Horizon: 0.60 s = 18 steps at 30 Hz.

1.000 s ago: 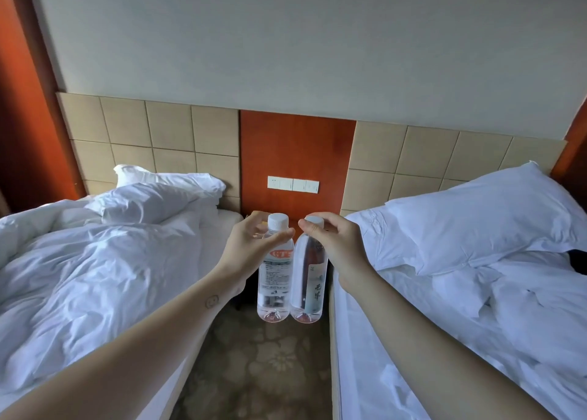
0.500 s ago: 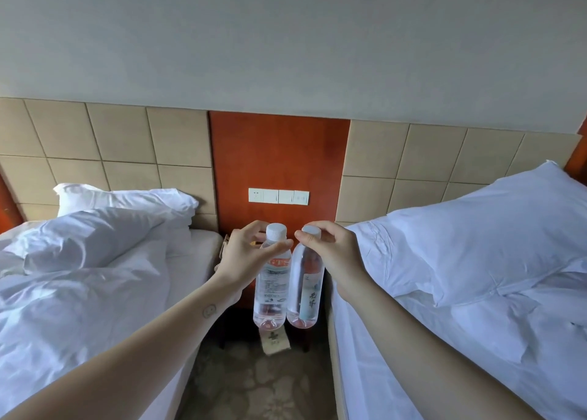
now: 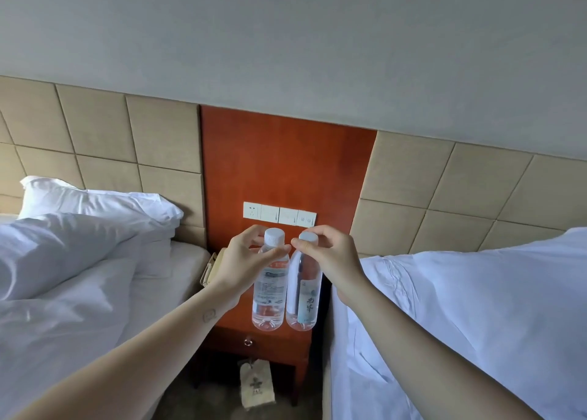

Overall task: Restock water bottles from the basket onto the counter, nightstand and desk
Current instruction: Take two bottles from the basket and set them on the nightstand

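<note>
Two clear water bottles with white caps hang side by side over the red-brown nightstand (image 3: 273,345) between two beds. My left hand (image 3: 244,260) pinches the neck of the left bottle (image 3: 269,295), which carries a red and white label. My right hand (image 3: 330,257) pinches the neck of the right bottle (image 3: 303,295), which has a pale label with dark characters. Their bases sit low over the nightstand top; I cannot tell whether they touch it. The basket is out of view.
Unmade white beds flank the nightstand, left bed (image 3: 79,292) and right bed (image 3: 476,324). A beige object (image 3: 211,268) sits at the nightstand's left edge. A switch panel (image 3: 279,214) is on the wooden wall board. A tag (image 3: 255,384) hangs below the drawer knob (image 3: 247,342).
I have come closer to the nightstand, and both bottles have moved forward over its top. Both hands keep their hold on the bottle necks.
</note>
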### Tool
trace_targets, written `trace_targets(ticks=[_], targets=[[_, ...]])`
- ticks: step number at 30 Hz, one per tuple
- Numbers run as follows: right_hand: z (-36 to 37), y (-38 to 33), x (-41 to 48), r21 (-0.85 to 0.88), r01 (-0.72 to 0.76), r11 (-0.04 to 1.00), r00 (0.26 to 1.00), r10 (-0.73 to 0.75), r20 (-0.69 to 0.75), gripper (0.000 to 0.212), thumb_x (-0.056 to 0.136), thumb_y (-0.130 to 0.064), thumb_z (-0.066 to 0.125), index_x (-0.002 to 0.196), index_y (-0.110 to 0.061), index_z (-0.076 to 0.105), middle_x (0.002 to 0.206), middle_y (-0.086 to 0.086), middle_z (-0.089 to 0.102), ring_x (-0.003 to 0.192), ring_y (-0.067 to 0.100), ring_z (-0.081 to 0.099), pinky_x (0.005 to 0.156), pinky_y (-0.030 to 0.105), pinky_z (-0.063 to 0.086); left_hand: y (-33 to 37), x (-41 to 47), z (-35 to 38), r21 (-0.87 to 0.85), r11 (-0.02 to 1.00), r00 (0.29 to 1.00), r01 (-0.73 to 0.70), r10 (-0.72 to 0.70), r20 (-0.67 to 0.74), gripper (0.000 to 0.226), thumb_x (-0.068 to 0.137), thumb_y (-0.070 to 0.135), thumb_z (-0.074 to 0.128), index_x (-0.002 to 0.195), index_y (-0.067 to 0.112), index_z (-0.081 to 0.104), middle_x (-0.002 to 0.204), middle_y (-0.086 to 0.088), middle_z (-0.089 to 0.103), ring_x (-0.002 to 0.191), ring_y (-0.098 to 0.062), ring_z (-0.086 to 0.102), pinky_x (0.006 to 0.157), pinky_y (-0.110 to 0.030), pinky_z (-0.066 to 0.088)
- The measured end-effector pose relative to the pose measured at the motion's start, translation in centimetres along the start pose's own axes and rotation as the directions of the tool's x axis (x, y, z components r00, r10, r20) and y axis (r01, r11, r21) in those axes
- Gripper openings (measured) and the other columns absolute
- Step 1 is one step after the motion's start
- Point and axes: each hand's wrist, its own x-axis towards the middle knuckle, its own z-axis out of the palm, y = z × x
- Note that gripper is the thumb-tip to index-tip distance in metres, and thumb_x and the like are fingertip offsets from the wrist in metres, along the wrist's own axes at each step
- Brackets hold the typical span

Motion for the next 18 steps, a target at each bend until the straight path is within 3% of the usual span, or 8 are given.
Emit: trace_targets(ticks=[7, 12, 15, 18], targets=[[1.0, 4.8, 10.2, 0.019, -0.043, 0.999, 0.998, 0.042, 0.056, 0.015, 0.073, -0.033, 0.082, 0.080, -0.028, 0.070, 0.079, -0.015, 0.070, 0.073, -0.005, 0.064, 0.057, 0.007, 0.045, -4.1, 9.3, 1.4, 0.025, 0.998, 0.998, 0.055, -0.054, -0.028, 0.026, 0.071, 0.051, 0.080, 0.088, 0.037, 0.066, 0.086, 0.019, 0.068, 0.077, 0.001, 0.068, 0.064, -0.024, 0.046], [3.1, 8.5, 17.4, -0.015, -0.076, 0.997, 0.997, 0.076, 0.023, 0.022, 0.070, -0.037, 0.083, 0.085, -0.027, 0.070, 0.084, -0.012, 0.071, 0.082, 0.001, 0.066, 0.067, 0.016, 0.047, -7.8, 16.6, 1.3, 0.055, 0.996, 0.997, 0.074, -0.074, -0.007, 0.027, 0.072, 0.048, 0.080, 0.090, 0.033, 0.066, 0.089, 0.015, 0.069, 0.081, 0.002, 0.066, 0.068, -0.026, 0.049], [4.5, 10.4, 22.1, -0.031, -0.083, 0.996, 0.997, 0.083, -0.006, 0.026, 0.069, -0.039, 0.083, 0.087, -0.026, 0.070, 0.088, -0.008, 0.072, 0.089, 0.009, 0.067, 0.074, 0.025, 0.053, -10.0, 21.6, 1.1, 0.071, 0.994, 0.997, 0.078, -0.079, 0.017, 0.028, 0.074, 0.043, 0.080, 0.090, 0.027, 0.065, 0.093, 0.007, 0.070, 0.087, -0.007, 0.067, 0.075, -0.034, 0.054], [6.1, 12.2, 27.0, -0.019, -0.101, 0.995, 0.994, 0.100, -0.052, 0.024, 0.067, -0.039, 0.082, 0.084, -0.027, 0.070, 0.084, -0.008, 0.072, 0.081, 0.008, 0.068, 0.062, 0.021, 0.053, -12.5, 27.3, 0.7, 0.093, 0.993, 0.994, 0.069, -0.076, 0.074, 0.026, 0.076, 0.042, 0.079, 0.091, 0.028, 0.063, 0.094, 0.008, 0.069, 0.088, -0.011, 0.068, 0.062, -0.029, 0.052]])
